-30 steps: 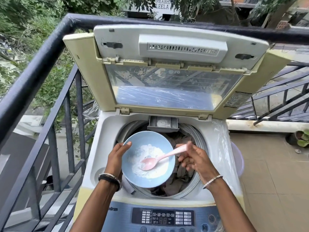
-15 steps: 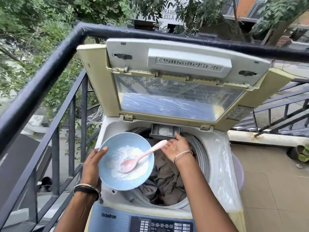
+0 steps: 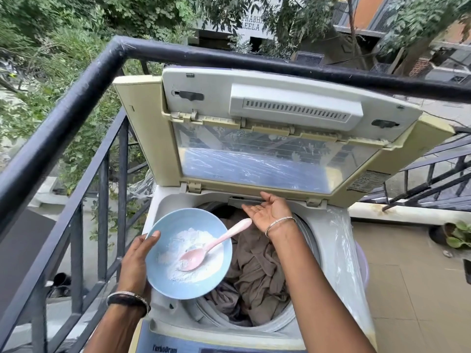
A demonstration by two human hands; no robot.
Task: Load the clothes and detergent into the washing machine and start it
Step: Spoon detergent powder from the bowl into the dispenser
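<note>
A top-loading washing machine (image 3: 334, 240) stands with its lid (image 3: 254, 138) raised. Brown clothes (image 3: 257, 268) fill the drum. My left hand (image 3: 137, 261) grips a light blue bowl (image 3: 163, 225) of white detergent powder (image 3: 193, 238) over the drum's left side. A pink spoon (image 3: 204, 250) lies in the powder, its handle sticking out to the right. My right hand (image 3: 267, 210) is flat, fingers against the grey detergent drawer (image 3: 242, 200) at the back rim, which looks pushed in. It holds nothing.
A black balcony railing (image 3: 84, 103) runs close along the left and behind the lid. Clear plastic sheeting (image 3: 344, 250) covers the machine's right side. A potted plant (image 3: 456, 233) sits on the tiled floor at right. The control panel (image 3: 178, 347) shows at the bottom edge.
My right hand let go of the spoon, reached to the back rim and pressed on the detergent drawer, which went from pulled out to pushed in. The bowl shifted left.
</note>
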